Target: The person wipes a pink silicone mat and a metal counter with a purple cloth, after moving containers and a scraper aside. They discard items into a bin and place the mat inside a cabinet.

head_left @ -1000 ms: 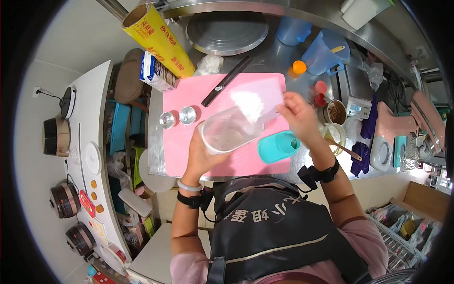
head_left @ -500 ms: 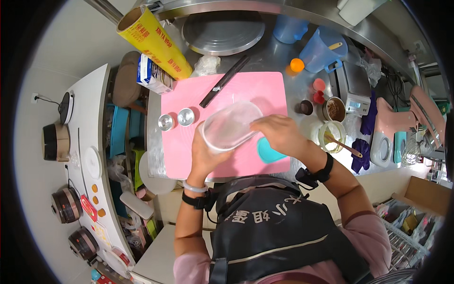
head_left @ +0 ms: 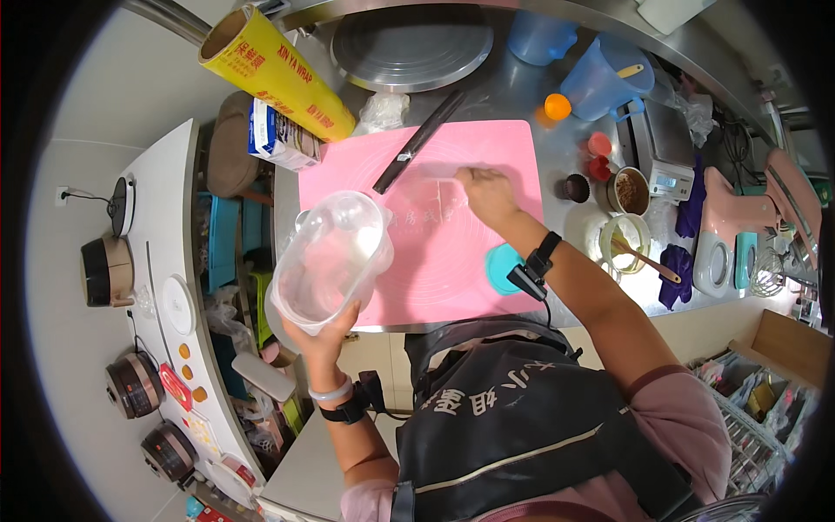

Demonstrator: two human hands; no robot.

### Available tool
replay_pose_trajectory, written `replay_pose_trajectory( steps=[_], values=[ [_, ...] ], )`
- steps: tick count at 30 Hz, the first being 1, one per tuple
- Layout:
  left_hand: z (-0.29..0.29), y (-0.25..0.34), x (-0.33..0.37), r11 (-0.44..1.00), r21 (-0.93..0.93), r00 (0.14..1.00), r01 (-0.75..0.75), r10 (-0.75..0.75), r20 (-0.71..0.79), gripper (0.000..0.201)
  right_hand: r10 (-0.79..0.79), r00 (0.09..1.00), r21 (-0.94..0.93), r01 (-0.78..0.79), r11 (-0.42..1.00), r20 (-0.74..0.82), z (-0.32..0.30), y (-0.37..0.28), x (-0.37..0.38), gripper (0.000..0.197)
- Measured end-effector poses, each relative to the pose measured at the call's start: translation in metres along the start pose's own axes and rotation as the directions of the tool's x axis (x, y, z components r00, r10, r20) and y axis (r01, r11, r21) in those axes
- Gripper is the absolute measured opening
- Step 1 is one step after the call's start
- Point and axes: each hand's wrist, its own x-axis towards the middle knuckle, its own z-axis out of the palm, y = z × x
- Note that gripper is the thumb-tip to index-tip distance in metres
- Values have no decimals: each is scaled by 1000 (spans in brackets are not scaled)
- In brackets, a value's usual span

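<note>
My left hand (head_left: 326,344) grips a clear plastic tub (head_left: 326,252) by its near end. The tub is tilted, its open top facing up, above the left edge of the pink mat (head_left: 496,152). Between the pinched fingers of my right hand (head_left: 489,196) is the edge of a translucent lid (head_left: 430,198), which is over the middle of the mat and hard to make out. A teal flat piece (head_left: 502,268) lies beneath my right wrist. Beyond the lid a long black stick-shaped thing (head_left: 417,143) rests across the mat's far edge. The tub mostly hides the small silver cups.
At the back left stand a yellow film roll (head_left: 278,74) and a carton (head_left: 283,139). A round metal turntable (head_left: 409,52) sits behind the mat. To the right are a blue jug (head_left: 600,83), a scale (head_left: 665,161), a bowl with a spatula (head_left: 626,244) and a pink mixer (head_left: 726,217).
The lid has come off the tub. My left hand has carried the tub left and nearer, while my right hand has moved the lid away over the mat.
</note>
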Motion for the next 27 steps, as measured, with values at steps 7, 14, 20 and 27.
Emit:
replay_pose_trajectory(
  steps=[7,14,20,27],
  values=[
    [68,33,69,987,-117,960,-109,135,247,88,-251,966,52,249,967,56,-22,-20,-67,18],
    [198,-17,114,941,-261,901,-216,295,317,89,-95,995,149,95,984,-8,-57,-20,-77,19],
    [216,-39,109,949,-285,924,-137,226,308,83,354,930,296,-366,882,94,-65,0,-82,15],
    [160,-103,13,876,363,902,-317,160,400,62,538,828,373,-553,744,155,-58,17,-81,19]
  ],
)
